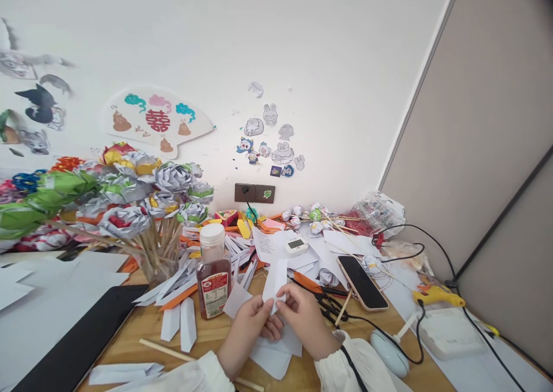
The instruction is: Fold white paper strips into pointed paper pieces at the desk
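Between my two hands stands a narrow strip of white paper (275,280), pinched near its lower end. My left hand (253,322) has its thumb and fingers closed on the paper's left edge. On the right edge, the thumb and bent fingers of my right hand (303,317) grip the same strip. Loose white paper pieces (272,362) lie on the table just beneath the hands. A bottle with a white cap and red label (213,274) stands close to the left hand. Black-handled scissors (332,307) lie beside the right wrist, partly hidden.
Folded paper flowers on sticks (159,208) fill a holder at left. A phone (363,282), a white timer (296,243), a yellow glue gun (438,295) with its cable and a pale blue mouse (389,351) lie about. A black slab (86,337) lies front left.
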`<action>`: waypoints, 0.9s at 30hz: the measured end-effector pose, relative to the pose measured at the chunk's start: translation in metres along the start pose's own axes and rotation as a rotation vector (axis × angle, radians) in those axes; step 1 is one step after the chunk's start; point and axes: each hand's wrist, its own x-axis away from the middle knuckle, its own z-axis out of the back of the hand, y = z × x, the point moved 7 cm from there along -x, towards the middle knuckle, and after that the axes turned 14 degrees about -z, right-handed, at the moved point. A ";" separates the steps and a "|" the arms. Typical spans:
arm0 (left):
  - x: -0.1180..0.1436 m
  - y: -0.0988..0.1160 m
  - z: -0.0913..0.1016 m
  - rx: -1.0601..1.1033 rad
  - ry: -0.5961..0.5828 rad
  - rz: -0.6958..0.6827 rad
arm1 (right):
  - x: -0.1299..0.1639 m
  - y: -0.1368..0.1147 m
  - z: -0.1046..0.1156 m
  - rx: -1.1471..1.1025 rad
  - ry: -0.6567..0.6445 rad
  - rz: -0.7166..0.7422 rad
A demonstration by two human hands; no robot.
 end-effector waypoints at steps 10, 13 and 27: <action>-0.001 -0.001 -0.003 -0.016 -0.062 -0.007 | -0.001 0.004 -0.001 -0.041 0.012 -0.076; -0.001 -0.001 -0.005 -0.011 -0.080 -0.028 | -0.001 0.003 0.000 -0.063 0.013 -0.080; 0.000 0.006 -0.007 -0.059 -0.093 -0.100 | -0.003 0.011 -0.004 -0.236 -0.053 -0.072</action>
